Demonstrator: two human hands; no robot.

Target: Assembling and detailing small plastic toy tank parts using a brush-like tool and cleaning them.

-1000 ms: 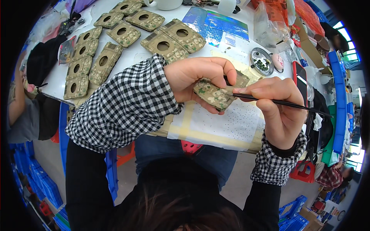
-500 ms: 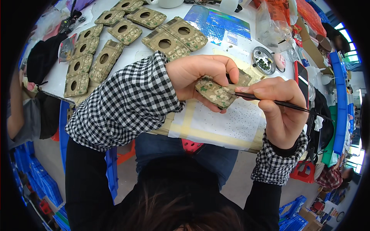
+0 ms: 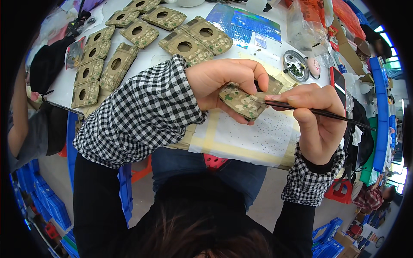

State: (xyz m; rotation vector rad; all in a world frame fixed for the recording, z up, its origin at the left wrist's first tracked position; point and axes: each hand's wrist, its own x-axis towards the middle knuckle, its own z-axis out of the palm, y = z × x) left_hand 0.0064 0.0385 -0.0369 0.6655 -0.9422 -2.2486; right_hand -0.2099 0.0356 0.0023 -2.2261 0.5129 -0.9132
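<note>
My left hand [image 3: 232,81] grips a camouflage-patterned piece [image 3: 243,102] that resembles a model tank hull, in tan, green and brown. The thumb and curled fingers hold it tilted above the table, and a dark opening shows beside the fingers. My right hand [image 3: 316,114] pinches a slim black pointed tool [image 3: 327,112] like a pen. Its tip meets the piece's right side, or nearly so; whether it is a fine brush or tweezers I cannot tell. Beneath both hands lies a white sheet [image 3: 254,137] with small dark marks, bordered by yellowish tape.
Several similar camouflage pieces [image 3: 137,32] with round holes stand at the far left. Iridescent blue sheets [image 3: 256,23] lie at the back. A round metal dish [image 3: 296,65] holds tiny dark green bits, near a red-edged phone [image 3: 337,81]. Another person's arm [image 3: 18,116] shows at left.
The black tool in my right hand has turned slightly, and its rear end now shows farther out to the right. My left hand keeps its hold on the piece, almost unmoved.
</note>
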